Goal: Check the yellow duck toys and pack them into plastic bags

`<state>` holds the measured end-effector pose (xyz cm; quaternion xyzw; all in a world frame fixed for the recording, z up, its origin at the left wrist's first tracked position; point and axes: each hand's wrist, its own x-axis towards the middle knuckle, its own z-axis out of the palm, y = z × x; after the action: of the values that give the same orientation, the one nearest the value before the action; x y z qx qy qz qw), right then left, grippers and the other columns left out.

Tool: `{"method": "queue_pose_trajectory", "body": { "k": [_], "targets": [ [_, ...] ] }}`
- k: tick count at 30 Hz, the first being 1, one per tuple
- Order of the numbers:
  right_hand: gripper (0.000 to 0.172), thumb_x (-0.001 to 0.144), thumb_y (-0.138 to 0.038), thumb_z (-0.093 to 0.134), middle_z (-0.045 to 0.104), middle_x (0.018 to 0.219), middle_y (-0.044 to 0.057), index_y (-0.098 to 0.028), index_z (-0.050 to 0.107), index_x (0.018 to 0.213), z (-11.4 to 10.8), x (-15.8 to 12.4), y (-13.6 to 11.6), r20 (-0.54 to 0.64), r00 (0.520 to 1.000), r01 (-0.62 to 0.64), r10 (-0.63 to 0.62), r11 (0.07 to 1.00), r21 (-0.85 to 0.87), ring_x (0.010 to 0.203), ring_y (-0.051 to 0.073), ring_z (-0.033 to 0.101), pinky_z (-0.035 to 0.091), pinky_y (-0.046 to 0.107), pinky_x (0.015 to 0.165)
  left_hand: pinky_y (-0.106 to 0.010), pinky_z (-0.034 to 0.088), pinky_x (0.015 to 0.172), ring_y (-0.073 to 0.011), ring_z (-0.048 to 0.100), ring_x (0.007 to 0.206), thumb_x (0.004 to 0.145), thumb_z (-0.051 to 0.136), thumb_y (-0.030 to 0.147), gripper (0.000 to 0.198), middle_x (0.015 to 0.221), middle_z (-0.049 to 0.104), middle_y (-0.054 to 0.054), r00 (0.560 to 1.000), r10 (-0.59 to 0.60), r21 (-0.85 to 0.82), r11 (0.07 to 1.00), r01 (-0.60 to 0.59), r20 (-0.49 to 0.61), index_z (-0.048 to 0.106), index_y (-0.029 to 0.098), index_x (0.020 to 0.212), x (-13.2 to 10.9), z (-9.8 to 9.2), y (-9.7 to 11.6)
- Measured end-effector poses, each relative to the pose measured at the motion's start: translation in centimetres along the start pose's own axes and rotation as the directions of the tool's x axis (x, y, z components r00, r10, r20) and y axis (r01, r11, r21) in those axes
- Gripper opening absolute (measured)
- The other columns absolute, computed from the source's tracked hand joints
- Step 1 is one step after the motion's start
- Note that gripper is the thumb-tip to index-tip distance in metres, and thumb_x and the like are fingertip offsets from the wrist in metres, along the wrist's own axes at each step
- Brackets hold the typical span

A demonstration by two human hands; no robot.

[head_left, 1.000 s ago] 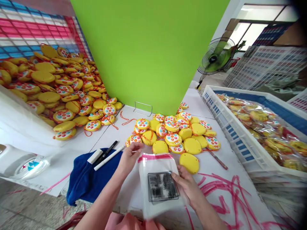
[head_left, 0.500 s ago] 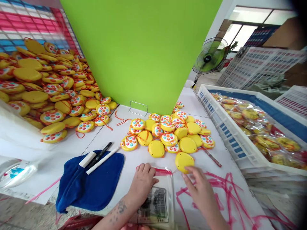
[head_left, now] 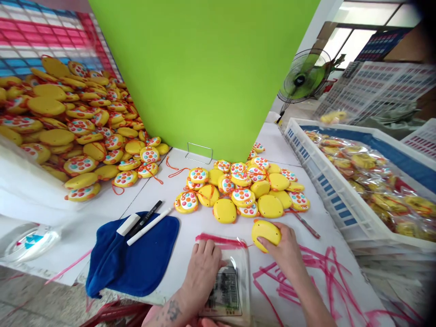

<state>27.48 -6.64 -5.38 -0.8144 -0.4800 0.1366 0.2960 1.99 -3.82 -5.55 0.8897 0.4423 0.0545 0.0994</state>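
A: Well, nearest first?
B: Nearest, the left hand (head_left: 204, 268), palm down on a clear bag (head_left: 238, 261) at the near edge of the counter (head_left: 163, 190). Grip released, fingers spread flat, pinning the bag beside its printed label (head_left: 225, 290).
A: And the mouth of the bag?
B: Pointing far, marked by a pink band (head_left: 221, 239) just beyond the fingertips.
A: On the right?
B: Just right of the bag, the right hand (head_left: 286, 252), grip clenched on a yellow toy (head_left: 265, 231). Fingers curled over the near rim, plain back up, resting on the counter. Touching the bag's far right corner or only beside it, cannot tell which.
A: Around them?
B: Near right, loose pink strips (head_left: 306, 277) strewn about. Near left, a blue cloth (head_left: 136, 263) carrying a white marker (head_left: 149, 226), a black pen (head_left: 148, 216) and a white block (head_left: 126, 224), side by side.
A: Farther out?
B: Mid-counter, just beyond the held one, a small pile of toys (head_left: 245, 190). Some face up with coloured buttons, some back up, orange cords tangled among them. Then a wire stand (head_left: 199, 153) at the foot of a green board (head_left: 204, 68).
A: And the flanks?
B: Far left, a big heap of toys (head_left: 68, 122). Right, a white crate (head_left: 327, 190) full of bagged toys (head_left: 368, 168). Beyond that, a green fan (head_left: 304, 77).
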Motion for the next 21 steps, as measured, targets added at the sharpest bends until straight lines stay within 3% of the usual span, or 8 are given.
{"method": "queue_pose_trajectory", "body": {
  "k": [3,6,9,11,13,15,17,21],
  "targets": [
    [0.055,0.068,-0.050,0.071,0.062,0.097,0.006,-0.021,0.051,0.110,-1.0,0.1,-0.2,0.033,0.989,-0.147,0.144,0.972,0.184,0.084,0.028,0.062,0.052,0.041,0.073,-0.043,0.046,0.075,-0.0256,0.055,0.085,0.085,0.063,0.019,0.005,0.091,0.062,-0.005,0.998,0.053,-0.004,0.999,-0.053,-0.039,0.059,0.017,0.088,-0.1,0.3,-0.1],
    [0.060,0.066,-0.048,0.076,0.064,0.099,0.006,-0.020,0.052,0.114,-1.8,0.4,-1.6,-0.071,0.969,-0.166,0.238,0.831,0.531,0.083,0.025,0.064,0.054,0.037,0.070,-0.040,0.046,0.073,-0.0225,0.055,0.079,0.090,0.054,0.016,0.008,0.084,0.062,-0.003,0.981,0.162,-0.033,0.986,-0.166,-0.109,0.057,0.018,0.084,0.2,0.2,-0.2],
    [0.056,0.076,-0.041,0.070,0.062,0.119,0.008,-0.023,0.051,0.125,-2.4,0.4,-3.7,-0.149,0.967,0.004,0.206,0.573,0.819,0.100,0.024,0.063,0.052,0.039,0.084,-0.039,0.045,0.071,-0.0217,0.056,0.076,0.091,0.051,0.014,0.011,0.080,0.062,-0.002,0.969,0.208,-0.064,0.974,-0.218,-0.136,0.057,0.018,0.082,0.8,0.1,-0.2],
    [0.051,0.079,-0.036,0.068,0.061,0.125,0.008,-0.026,0.053,0.126,-2.8,0.0,-4.8,-0.105,0.985,0.037,0.134,0.430,0.902,0.106,0.024,0.062,0.049,0.042,0.091,-0.039,0.045,0.073,-0.0228,0.056,0.079,0.088,0.058,0.014,0.007,0.086,0.063,-0.003,0.978,0.157,-0.115,0.978,-0.173,-0.138,0.058,0.018,0.093,1.1,0.3,0.0],
    [0.047,0.078,-0.033,0.070,0.064,0.123,0.009,-0.027,0.057,0.122,-3.2,-0.6,-5.3,-0.008,0.998,-0.015,0.065,0.350,0.937,0.105,0.026,0.063,0.048,0.045,0.093,-0.041,0.046,0.077,-0.0239,0.056,0.083,0.084,0.064,0.014,0.033,0.092,0.064,-0.005,0.985,0.072,-0.186,0.977,-0.101,-0.154,0.053,0.016,0.114,1.1,0.9,0.1],
    [0.045,0.076,-0.031,0.072,0.066,0.120,0.010,-0.027,0.059,0.120,-3.6,-1.1,-5.3,0.064,0.998,-0.065,0.011,0.313,0.947,0.103,0.027,0.064,0.048,0.047,0.092,-0.042,0.046,0.081,-0.0242,0.056,0.085,0.084,0.065,0.016,0.054,0.094,0.064,-0.005,0.984,0.020,-0.251,0.966,-0.066,-0.179,0.040,0.014,0.132,0.8,1.4,0.1],
    [0.045,0.074,-0.030,0.074,0.067,0.117,0.009,-0.029,0.060,0.117,-3.8,-1.3,-5.2,0.078,0.997,-0.066,-0.028,0.303,0.951,0.101,0.027,0.065,0.049,0.046,0.091,-0.043,0.045,0.083,-0.0240,0.055,0.086,0.087,0.061,0.017,0.058,0.094,0.064,-0.005,0.981,0.023,-0.290,0.954,-0.080,-0.194,0.033,0.014,0.138,0.5,1.7,0.0],
    [0.043,0.073,-0.029,0.075,0.068,0.112,0.005,-0.029,0.059,0.112,-2.8,-1.3,-6.3,0.070,0.996,-0.044,-0.058,0.366,0.930,0.097,0.025,0.065,0.054,0.040,0.083,-0.041,0.044,0.080,-0.0236,0.054,0.087,0.092,0.051,0.017,0.024,0.096,0.063,-0.006,0.973,0.101,-0.305,0.938,-0.163,-0.209,0.053,0.017,0.116,0.2,1.7,-0.1]
  ]
}}
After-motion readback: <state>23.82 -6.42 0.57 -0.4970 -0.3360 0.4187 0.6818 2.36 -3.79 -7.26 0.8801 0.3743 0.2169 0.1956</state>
